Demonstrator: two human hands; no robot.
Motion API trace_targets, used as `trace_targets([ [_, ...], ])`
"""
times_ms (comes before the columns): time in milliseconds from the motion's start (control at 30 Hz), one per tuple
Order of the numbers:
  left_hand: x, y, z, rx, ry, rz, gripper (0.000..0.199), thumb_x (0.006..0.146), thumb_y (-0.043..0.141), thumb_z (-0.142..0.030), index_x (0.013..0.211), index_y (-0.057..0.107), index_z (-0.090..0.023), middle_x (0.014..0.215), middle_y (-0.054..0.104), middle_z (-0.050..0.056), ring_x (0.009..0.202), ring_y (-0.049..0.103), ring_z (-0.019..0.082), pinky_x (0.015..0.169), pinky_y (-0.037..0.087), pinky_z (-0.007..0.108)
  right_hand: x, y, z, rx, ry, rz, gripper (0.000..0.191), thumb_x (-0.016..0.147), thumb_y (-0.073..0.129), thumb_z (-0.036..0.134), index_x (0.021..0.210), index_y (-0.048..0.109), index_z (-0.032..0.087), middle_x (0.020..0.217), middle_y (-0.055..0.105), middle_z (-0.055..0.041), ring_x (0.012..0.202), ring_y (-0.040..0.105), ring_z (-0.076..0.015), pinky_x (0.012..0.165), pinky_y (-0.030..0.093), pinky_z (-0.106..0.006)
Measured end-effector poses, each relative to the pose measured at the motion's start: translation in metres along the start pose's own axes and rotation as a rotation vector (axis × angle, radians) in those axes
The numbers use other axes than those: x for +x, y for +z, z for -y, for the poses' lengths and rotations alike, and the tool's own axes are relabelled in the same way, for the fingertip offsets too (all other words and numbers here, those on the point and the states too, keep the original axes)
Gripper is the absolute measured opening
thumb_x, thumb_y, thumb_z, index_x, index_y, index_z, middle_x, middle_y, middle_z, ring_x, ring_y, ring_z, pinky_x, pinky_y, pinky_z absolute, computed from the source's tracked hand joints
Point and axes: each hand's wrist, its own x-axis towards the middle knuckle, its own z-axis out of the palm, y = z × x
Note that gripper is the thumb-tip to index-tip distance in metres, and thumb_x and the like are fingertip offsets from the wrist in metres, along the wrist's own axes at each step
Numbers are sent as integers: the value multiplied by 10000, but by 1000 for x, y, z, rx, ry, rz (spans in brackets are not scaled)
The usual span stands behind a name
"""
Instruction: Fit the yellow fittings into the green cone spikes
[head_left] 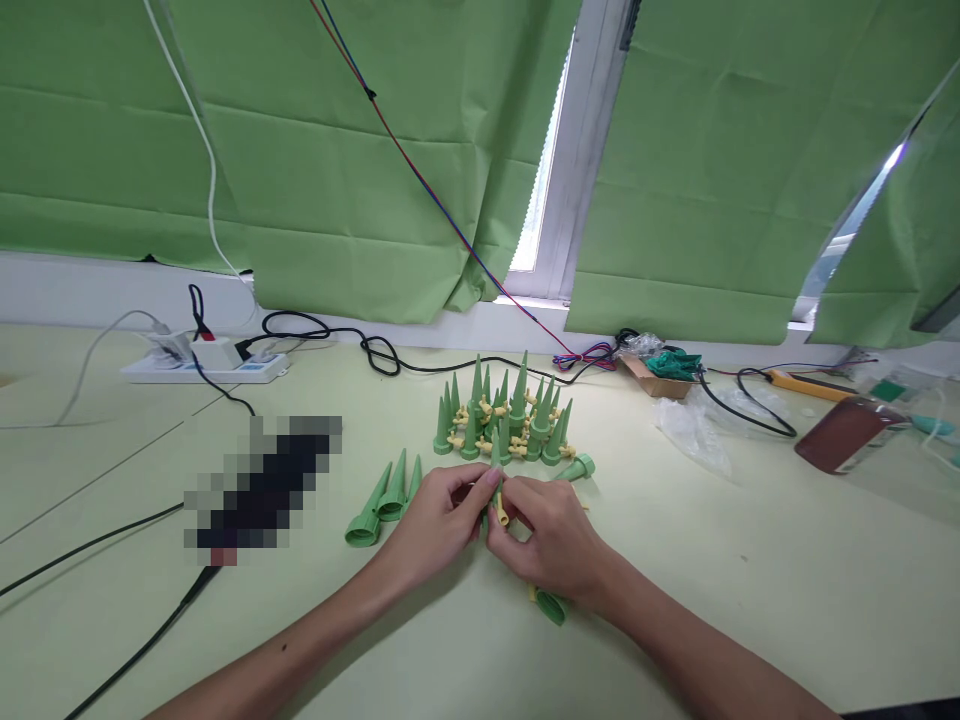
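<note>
Between my two hands is a green cone (495,447), its tip pointing up, with a small yellow piece (502,514) at its lower side. My left hand (448,508) is closed on the green cone. My right hand (546,530) pinches the yellow piece from the right. Just behind the hands stand several green cones fitted with yellow pieces (517,410). To the left of my left hand are loose green cones (391,500). One green cone (577,467) lies behind my right hand, and another (553,606) shows partly beneath it.
A blurred dark object (262,490) with a cable lies at left. Behind it is a white power strip (206,370). At back right are a small cardboard box (654,380), clear plastic (694,430), a yellow-orange tool (810,386) and a reddish-brown bottle (847,435). Green curtains hang behind the table.
</note>
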Motion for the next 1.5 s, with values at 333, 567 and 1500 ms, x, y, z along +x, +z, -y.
trace_targets([
  [333, 0, -1, 1, 10, 2, -8, 458, 937, 454, -518, 637, 472, -173, 531, 394, -48, 475, 377, 95, 446, 295, 222, 0, 0, -1, -6, -15, -8, 189, 828, 489, 167, 661, 407, 202, 561, 470, 44, 480, 346, -90, 476, 229, -234],
  [567, 0, -1, 5, 42, 40, -79, 349, 945, 462, -479, 754, 488, -188, 633, 431, -43, 526, 402, 103, 479, 322, 222, 2, -7, -4, 18, -10, -37, 244, 835, 567, 256, 651, 415, 205, 543, 417, 60, 473, 325, -85, 475, 241, -239],
  [1500, -1, -9, 14, 618, 131, -185, 230, 964, 442, -343, 791, 489, -200, 773, 625, 17, 680, 593, 193, 635, 387, 287, 3, -21, -53, -270, 239, 305, 147, 915, 523, 169, 789, 595, 193, 654, 621, -5, 590, 557, -149, 538, 281, -249],
])
